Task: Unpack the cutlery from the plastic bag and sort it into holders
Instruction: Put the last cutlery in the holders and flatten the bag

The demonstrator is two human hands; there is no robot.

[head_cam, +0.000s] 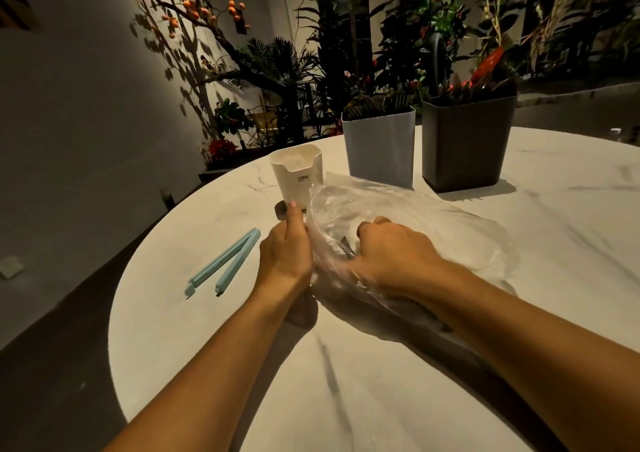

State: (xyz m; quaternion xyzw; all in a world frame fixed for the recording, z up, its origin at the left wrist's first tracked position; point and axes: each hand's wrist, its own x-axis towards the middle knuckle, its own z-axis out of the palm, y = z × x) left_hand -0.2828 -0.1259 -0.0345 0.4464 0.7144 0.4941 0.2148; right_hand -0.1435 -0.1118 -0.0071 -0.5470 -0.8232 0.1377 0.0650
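Left hand [285, 254] pinches the clear plastic bag [408, 230] mouth on the marble table [381, 399]; right hand [394, 251] reaches inside, fingers curled, probably gripping dark cutlery [347, 248]. White holder [297, 174] stands just behind.

My left hand [285, 256] grips the plastic bag [415, 230] edge; right hand [394, 251] is inside it, fingers curled. White holder [298, 174] just behind. Blue clip [225, 263] open on counter [346, 382].

"CRBW" — white holder [298, 174]
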